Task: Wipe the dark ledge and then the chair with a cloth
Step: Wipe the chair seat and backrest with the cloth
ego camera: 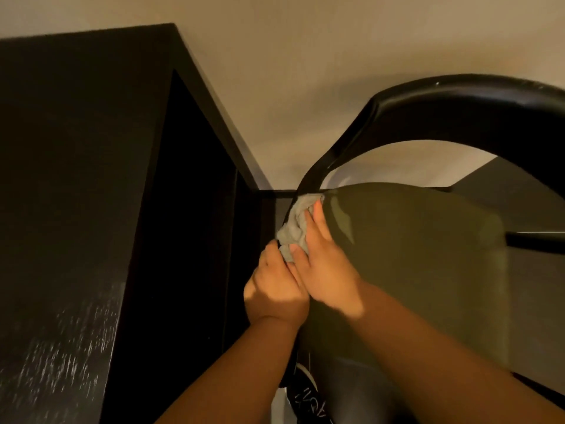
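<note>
Soft and light, the cloth [295, 223] bunches easily; the left hand [276, 286] grips its lower end, curled, while the right hand [328, 270] presses it straight-fingered onto the chair [412, 255].

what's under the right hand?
The cloth, pressed by the right hand at the seat edge of the chair; the left hand grips its lower end. The surface beneath is covered.

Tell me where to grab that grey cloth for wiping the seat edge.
Pinch the cloth at its bunched lower end, coming from below as the left hand does; its upper part is pressed against the chair seat by the right hand.
</note>
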### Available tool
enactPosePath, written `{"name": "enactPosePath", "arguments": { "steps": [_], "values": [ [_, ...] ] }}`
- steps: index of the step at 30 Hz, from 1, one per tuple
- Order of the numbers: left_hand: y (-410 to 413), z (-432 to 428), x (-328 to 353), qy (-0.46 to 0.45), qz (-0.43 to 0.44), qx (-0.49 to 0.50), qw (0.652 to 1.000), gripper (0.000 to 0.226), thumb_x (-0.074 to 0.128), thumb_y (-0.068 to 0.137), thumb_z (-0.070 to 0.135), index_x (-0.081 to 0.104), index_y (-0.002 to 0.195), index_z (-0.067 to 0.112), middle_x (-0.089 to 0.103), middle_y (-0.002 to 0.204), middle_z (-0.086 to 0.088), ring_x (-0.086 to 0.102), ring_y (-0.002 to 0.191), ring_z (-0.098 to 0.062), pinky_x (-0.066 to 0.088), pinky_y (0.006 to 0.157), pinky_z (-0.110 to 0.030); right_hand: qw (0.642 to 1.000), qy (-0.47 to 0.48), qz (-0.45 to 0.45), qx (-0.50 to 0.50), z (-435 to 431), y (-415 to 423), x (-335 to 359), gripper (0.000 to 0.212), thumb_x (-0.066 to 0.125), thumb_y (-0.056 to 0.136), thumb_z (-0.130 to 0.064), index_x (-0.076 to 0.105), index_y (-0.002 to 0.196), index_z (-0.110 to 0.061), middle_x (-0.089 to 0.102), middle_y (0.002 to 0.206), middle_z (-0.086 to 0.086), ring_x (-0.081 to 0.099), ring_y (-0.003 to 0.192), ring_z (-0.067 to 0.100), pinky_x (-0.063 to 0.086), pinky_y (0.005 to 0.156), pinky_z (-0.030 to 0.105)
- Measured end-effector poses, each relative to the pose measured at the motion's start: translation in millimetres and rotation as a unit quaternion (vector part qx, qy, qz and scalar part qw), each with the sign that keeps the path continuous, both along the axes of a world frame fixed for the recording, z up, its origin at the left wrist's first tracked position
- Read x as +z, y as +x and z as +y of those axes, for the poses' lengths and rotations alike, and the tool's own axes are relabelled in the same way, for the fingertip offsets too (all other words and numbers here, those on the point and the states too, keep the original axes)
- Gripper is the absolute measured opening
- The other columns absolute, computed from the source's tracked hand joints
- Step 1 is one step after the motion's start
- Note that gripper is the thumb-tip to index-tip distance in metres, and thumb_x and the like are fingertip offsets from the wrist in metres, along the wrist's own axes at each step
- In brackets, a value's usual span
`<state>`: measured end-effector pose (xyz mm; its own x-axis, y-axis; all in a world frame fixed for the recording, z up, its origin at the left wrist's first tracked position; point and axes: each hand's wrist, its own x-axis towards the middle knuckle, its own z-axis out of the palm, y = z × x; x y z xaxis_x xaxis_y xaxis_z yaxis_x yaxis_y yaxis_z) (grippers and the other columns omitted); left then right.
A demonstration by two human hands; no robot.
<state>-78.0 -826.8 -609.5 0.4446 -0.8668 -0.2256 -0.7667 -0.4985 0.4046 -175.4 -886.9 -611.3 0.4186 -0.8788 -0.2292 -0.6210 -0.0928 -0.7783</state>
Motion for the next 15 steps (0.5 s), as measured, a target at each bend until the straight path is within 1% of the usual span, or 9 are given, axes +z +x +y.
{"name": "enactPosePath", "arguments": {
  "steps": [2,4,5,7,8,10,12,14,15],
  "values": [
    [3.4,-23.0,0.0,0.009,0.0,-0.017,1.0,0.043,0.031,0.109,0.046,0.048,0.14,0.022,0.065,0.125,-0.002,0.067,0.099,-0.024,0.041,0.075,-0.033,0.998,0.061,0.014,-0.007,-20.9,3.8,9.2,0.074,0.041,0.11,-0.031,-0.007,0.163,-0.012,-0.02,0.17,0.003,0.027,0.151,0.021,0.022,0.117,0.019],
    [4.9,-45.0,1.5,0.004,-0.001,-0.033,0.999,0.037,0.029,0.11,0.043,0.049,0.134,0.022,0.066,0.119,-0.004,0.067,0.094,-0.025,0.042,0.071,-0.035,0.996,0.088,0.006,-0.029,-51.0,9.0,9.7,0.075,0.041,0.11,-0.032,-0.008,0.163,-0.012,-0.017,0.17,0.008,0.033,0.146,0.019,0.028,0.113,0.022],
    [5.0,-53.9,1.6,0.008,0.001,-0.039,0.999,0.036,0.029,0.111,0.042,0.05,0.132,0.023,0.066,0.117,-0.003,0.067,0.092,-0.025,0.045,0.07,-0.036,0.994,0.102,-0.004,-0.05,-64.0,11.6,7.5,0.075,0.04,0.11,-0.034,-0.008,0.163,-0.013,-0.02,0.17,0.007,0.031,0.145,0.017,0.026,0.112,0.021],
    [6.1,-66.9,0.2,0.023,0.008,-0.041,0.999,0.034,0.031,0.111,0.043,0.05,0.132,0.024,0.065,0.117,-0.002,0.067,0.092,-0.025,0.048,0.071,-0.038,0.989,0.126,-0.023,-0.073,-76.9,14.8,2.2,0.075,0.039,0.11,-0.035,-0.011,0.163,-0.015,-0.022,0.169,0.005,0.019,0.153,0.021,0.019,0.115,0.018],
    [6.3,-69.9,-1.0,0.03,0.01,-0.042,0.999,0.032,0.033,0.11,0.043,0.049,0.131,0.024,0.065,0.116,-0.002,0.067,0.092,-0.025,0.047,0.071,-0.037,0.986,0.141,-0.048,-0.079,-75.6,14.4,-0.6,0.075,0.039,0.11,-0.033,-0.012,0.163,-0.015,-0.016,0.17,0.003,0.016,0.154,0.019,0.017,0.114,0.013],
    [6.6,-70.3,-1.4,0.041,0.002,-0.051,0.998,0.029,0.042,0.108,0.044,0.048,0.127,0.023,0.064,0.114,0.0,0.066,0.091,-0.023,0.045,0.069,-0.036,0.97,0.178,-0.14,-0.093,-63.3,10.6,-4.3,0.076,0.042,0.11,-0.029,-0.012,0.163,-0.021,0.005,0.168,-0.007,0.021,0.15,0.009,0.02,0.109,0.004],
    [6.1,-70.0,-0.9,0.051,-0.005,-0.056,0.997,0.028,0.05,0.105,0.045,0.047,0.122,0.022,0.063,0.112,0.0,0.065,0.089,-0.021,0.044,0.068,-0.034,0.961,0.182,-0.186,-0.09,-45.2,5.6,-5.5,0.072,0.043,0.11,-0.028,-0.006,0.164,-0.026,0.013,0.168,-0.011,0.023,0.148,0.001,0.019,0.109,0.001],
    [5.8,-70.1,-0.8,0.053,-0.005,-0.044,0.998,0.028,0.051,0.104,0.045,0.046,0.118,0.022,0.062,0.109,0.0,0.061,0.084,-0.019,0.043,0.069,-0.034,0.964,0.174,-0.186,-0.076,-39.6,4.7,-6.5,0.068,0.042,0.111,-0.026,0.0,0.165,-0.024,0.007,0.169,-0.013,0.019,0.146,-0.005,0.015,0.104,-0.006],
    [5.2,-69.6,0.2,0.052,-0.006,-0.037,0.998,0.026,0.05,0.104,0.045,0.046,0.117,0.023,0.061,0.107,0.001,0.057,0.081,-0.018,0.043,0.069,-0.034,0.967,0.169,-0.177,-0.069,-45.3,5.5,-6.2,0.067,0.041,0.111,-0.026,0.002,0.165,-0.023,0.001,0.17,-0.013,0.017,0.148,-0.003,0.015,0.104,-0.005]
  ]
}}
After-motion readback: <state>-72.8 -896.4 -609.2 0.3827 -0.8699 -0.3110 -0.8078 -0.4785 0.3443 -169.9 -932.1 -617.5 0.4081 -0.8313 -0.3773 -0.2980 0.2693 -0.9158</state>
